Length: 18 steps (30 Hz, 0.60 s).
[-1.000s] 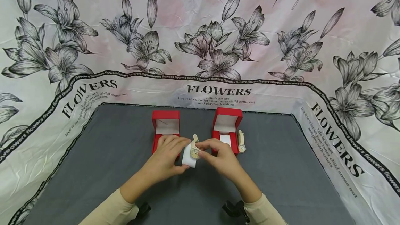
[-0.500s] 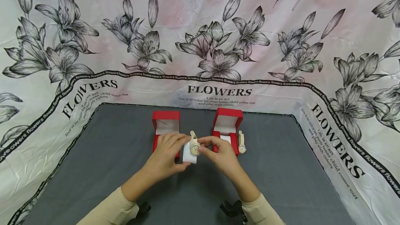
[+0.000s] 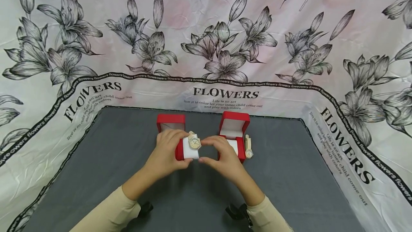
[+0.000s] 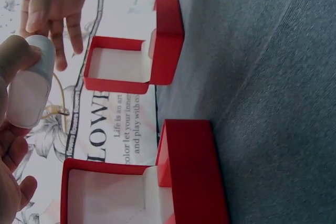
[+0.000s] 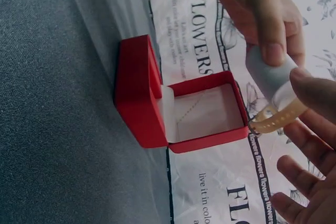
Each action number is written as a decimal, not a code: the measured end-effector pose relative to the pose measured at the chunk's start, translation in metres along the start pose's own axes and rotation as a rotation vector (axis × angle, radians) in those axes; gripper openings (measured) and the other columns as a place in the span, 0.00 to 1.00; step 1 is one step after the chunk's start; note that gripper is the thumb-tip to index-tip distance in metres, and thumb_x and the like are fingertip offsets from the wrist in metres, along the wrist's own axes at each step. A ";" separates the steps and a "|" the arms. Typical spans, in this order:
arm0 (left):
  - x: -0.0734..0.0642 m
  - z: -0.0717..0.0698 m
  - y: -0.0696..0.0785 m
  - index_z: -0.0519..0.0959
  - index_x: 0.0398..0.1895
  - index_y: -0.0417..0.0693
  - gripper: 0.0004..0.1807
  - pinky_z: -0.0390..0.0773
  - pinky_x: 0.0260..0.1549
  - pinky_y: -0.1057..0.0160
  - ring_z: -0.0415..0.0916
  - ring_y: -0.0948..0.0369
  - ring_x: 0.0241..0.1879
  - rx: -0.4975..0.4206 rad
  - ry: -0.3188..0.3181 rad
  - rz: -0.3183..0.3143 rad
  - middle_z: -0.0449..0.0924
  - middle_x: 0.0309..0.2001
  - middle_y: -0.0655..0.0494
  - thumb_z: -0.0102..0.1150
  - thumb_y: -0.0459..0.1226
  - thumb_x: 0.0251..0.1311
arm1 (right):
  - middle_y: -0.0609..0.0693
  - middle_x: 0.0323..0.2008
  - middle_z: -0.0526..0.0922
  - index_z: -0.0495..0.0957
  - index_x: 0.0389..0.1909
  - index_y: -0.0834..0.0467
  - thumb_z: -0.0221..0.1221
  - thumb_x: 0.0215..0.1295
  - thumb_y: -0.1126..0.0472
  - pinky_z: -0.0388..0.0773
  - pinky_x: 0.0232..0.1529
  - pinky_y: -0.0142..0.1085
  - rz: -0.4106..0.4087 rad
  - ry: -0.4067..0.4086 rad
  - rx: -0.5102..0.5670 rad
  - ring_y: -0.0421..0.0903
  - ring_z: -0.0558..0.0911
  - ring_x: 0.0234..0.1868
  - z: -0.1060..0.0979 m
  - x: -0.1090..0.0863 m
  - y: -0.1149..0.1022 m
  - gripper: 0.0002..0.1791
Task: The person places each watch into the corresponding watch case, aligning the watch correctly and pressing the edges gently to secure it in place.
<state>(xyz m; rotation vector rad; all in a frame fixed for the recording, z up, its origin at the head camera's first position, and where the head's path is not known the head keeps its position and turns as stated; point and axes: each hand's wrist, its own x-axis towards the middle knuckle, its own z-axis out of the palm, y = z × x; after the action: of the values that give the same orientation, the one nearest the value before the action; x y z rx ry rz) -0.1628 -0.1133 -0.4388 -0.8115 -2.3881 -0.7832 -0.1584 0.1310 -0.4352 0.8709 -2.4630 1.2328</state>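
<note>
In the head view my left hand (image 3: 165,149) grips a white watch cushion (image 3: 190,151), thumb on the near side and fingers on the far side. A cream-strapped wristwatch (image 3: 194,142) lies against the cushion, dial up. Its strap (image 5: 281,119) hangs loose below the cushion in the right wrist view. My right hand (image 3: 225,153) holds the watch and cushion at their right end between thumb and index finger; the exact contact is partly hidden. Behind my left hand stands an open red watch box (image 3: 171,118) with a pale lining.
A second open red box (image 3: 234,121), holding a white cushion (image 3: 232,145), stands to the right. Another cream-strapped watch (image 3: 248,147) lies beside it. Grey cloth (image 3: 289,174) covers the table, and a flower-printed sheet (image 3: 225,71) rises behind.
Both hands have carried the cushion and watch left and away from me, over the left box. The watch dial has turned upward, and my right thumb has shifted to the cushion's near corner.
</note>
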 end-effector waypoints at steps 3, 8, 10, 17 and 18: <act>0.004 -0.004 -0.001 0.76 0.59 0.47 0.41 0.63 0.55 0.45 0.69 0.53 0.57 -0.016 -0.001 -0.015 0.79 0.57 0.53 0.84 0.46 0.38 | 0.47 0.54 0.84 0.83 0.52 0.54 0.79 0.51 0.58 0.73 0.63 0.48 -0.056 0.030 -0.049 0.46 0.77 0.60 0.003 0.003 0.000 0.26; 0.010 -0.007 -0.001 0.76 0.60 0.47 0.41 0.63 0.54 0.46 0.69 0.52 0.57 -0.012 -0.003 -0.024 0.78 0.56 0.52 0.85 0.46 0.38 | 0.48 0.49 0.84 0.83 0.44 0.54 0.79 0.52 0.60 0.72 0.63 0.50 -0.099 0.088 -0.088 0.48 0.78 0.58 0.007 0.006 0.000 0.20; 0.011 -0.008 -0.002 0.76 0.59 0.47 0.41 0.63 0.55 0.45 0.69 0.52 0.57 -0.005 -0.003 -0.024 0.79 0.56 0.52 0.85 0.46 0.38 | 0.49 0.48 0.85 0.83 0.42 0.53 0.79 0.52 0.60 0.72 0.63 0.50 -0.112 0.105 -0.090 0.48 0.79 0.56 0.008 0.007 0.000 0.18; 0.013 -0.010 -0.003 0.76 0.58 0.46 0.41 0.64 0.54 0.46 0.69 0.53 0.56 0.022 0.018 -0.011 0.79 0.56 0.52 0.84 0.47 0.38 | 0.46 0.42 0.85 0.82 0.38 0.53 0.77 0.54 0.61 0.75 0.57 0.44 -0.122 0.153 -0.056 0.44 0.80 0.49 0.015 0.007 0.001 0.14; 0.013 -0.010 -0.004 0.76 0.58 0.46 0.41 0.64 0.53 0.47 0.69 0.53 0.55 0.026 0.019 -0.012 0.79 0.56 0.52 0.84 0.47 0.38 | 0.45 0.41 0.85 0.82 0.38 0.54 0.77 0.54 0.61 0.76 0.55 0.43 -0.127 0.165 -0.053 0.44 0.80 0.48 0.017 0.007 0.001 0.14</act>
<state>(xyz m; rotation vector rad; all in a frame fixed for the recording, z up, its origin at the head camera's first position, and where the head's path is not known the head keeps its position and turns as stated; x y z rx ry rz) -0.1723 -0.1173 -0.4255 -0.7763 -2.3836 -0.7604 -0.1638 0.1156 -0.4429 0.8611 -2.2639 1.1428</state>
